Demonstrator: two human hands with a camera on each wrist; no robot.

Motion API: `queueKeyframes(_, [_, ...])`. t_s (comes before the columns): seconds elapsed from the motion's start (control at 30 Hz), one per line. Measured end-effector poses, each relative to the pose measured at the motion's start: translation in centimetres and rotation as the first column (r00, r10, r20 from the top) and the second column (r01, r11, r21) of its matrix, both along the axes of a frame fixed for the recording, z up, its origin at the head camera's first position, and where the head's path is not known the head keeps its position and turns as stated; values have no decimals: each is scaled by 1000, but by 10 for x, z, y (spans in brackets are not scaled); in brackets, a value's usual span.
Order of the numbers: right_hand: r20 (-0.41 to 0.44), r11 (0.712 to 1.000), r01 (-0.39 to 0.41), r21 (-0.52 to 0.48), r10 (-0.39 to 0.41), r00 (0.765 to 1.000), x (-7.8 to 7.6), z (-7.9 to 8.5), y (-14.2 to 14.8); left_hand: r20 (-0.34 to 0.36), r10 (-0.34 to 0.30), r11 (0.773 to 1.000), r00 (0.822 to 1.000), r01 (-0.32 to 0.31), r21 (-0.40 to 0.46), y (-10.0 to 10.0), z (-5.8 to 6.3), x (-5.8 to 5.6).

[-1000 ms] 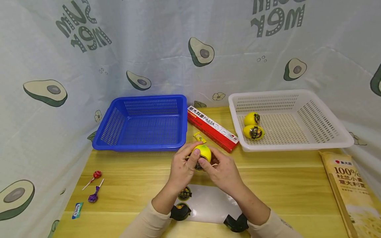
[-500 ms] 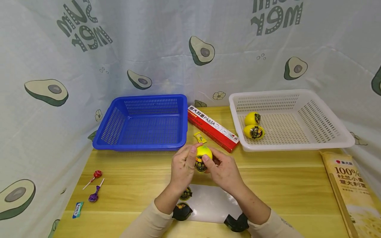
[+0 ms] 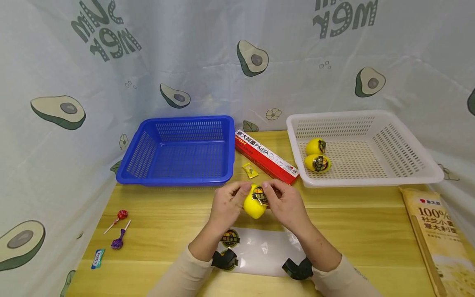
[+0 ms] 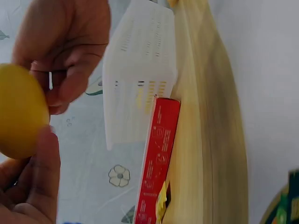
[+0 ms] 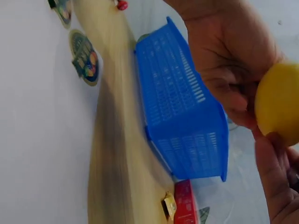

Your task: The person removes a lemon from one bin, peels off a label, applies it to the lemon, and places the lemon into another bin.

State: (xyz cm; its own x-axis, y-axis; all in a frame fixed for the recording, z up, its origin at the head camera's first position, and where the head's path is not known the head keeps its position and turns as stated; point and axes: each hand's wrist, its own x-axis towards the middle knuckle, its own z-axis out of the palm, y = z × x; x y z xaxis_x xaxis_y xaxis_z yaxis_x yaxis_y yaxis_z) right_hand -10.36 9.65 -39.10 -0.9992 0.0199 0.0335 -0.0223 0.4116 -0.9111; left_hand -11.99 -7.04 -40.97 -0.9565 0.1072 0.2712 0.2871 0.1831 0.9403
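A yellow lemon point(image 3: 254, 208) with a black and gold fruit sticker point(image 3: 259, 195) is held up above the table between both hands. Its pointed tip faces down toward the person. My left hand point(image 3: 227, 205) grips it from the left, thumb on the near side. On the other side, my right hand point(image 3: 288, 205) holds it with the thumb by the sticker's edge. In the left wrist view the lemon point(image 4: 21, 112) fills the left edge; the right wrist view has the lemon point(image 5: 280, 103) at its right edge. Below the hands lies a white sticker sheet point(image 3: 261, 251) bearing similar stickers.
A blue basket point(image 3: 174, 181) stands back left. Two stickered lemons point(image 3: 317, 163) sit in the white basket point(image 3: 371, 181) at right. Between them lie a red pasta box point(image 3: 265, 154) and a yellow candy point(image 3: 250, 170). Lollipops point(image 3: 117, 243) lie left, a pasta bag point(image 3: 438, 235) right.
The lemon has been turned in the hands: its tip now points toward the person, and the sticker has moved from the near side to the upper right, beside the right thumb.
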Motion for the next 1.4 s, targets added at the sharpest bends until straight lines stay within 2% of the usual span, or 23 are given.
queueKeyframes(0.1, [-15,998,33,48,-33,999,-3,4,3,125,-83,996,989,77,51,0,6,1])
queueKeyframes(0.17, [13,999,36,-2,-36,999,-6,5,4,179,-131,986,975,110,126,-1,7,0])
queueKeyframes(0.23, [47,995,34,-90,-30,998,-8,5,6,201,-168,968,965,123,217,-2,8,-2])
queueKeyframes(0.27, [62,991,26,-135,-18,998,-9,5,7,200,-180,959,963,126,254,-2,9,-2])
queueKeyframes(0.33, [93,973,-13,-228,35,995,-9,5,8,154,-177,942,972,122,311,0,8,-1])
queueKeyframes(0.4, [98,962,-67,-266,96,990,-7,5,7,105,-189,929,976,143,340,4,7,1])
queueKeyframes(0.47, [99,964,-96,-247,124,987,-5,4,5,84,-226,919,971,183,349,7,6,5])
queueKeyframes(0.53, [84,977,-85,-193,103,991,-3,3,3,89,-267,913,960,222,342,9,5,8])
queueKeyframes(0.67, [-29,996,-13,-85,10,1000,1,0,0,101,-326,909,940,282,308,10,1,12])
queueKeyframes(0.77, [-128,995,-32,-90,20,992,5,-3,-1,75,-336,904,939,299,306,11,-3,15])
queueKeyframes(0.83, [-173,995,-43,-94,26,985,6,-5,-3,61,-322,911,945,292,293,13,-5,18])
queueKeyframes(0.93, [-211,997,-11,-78,-6,978,7,-7,-4,54,-315,910,948,285,300,18,-5,23])
queueKeyframes(1.03, [-243,998,56,-15,-58,968,7,-8,-3,59,-336,893,940,298,338,22,-5,28])
queueKeyframes(1.17, [-336,994,91,55,-68,939,6,-7,-1,51,-353,865,934,305,398,26,-5,29])
queueKeyframes(1.3, [-436,987,105,122,-41,899,5,-8,2,52,-351,860,935,299,414,28,-6,28])
queueKeyframes(1.4, [-471,983,105,149,-23,882,4,-8,4,63,-346,861,936,291,416,28,-7,26])
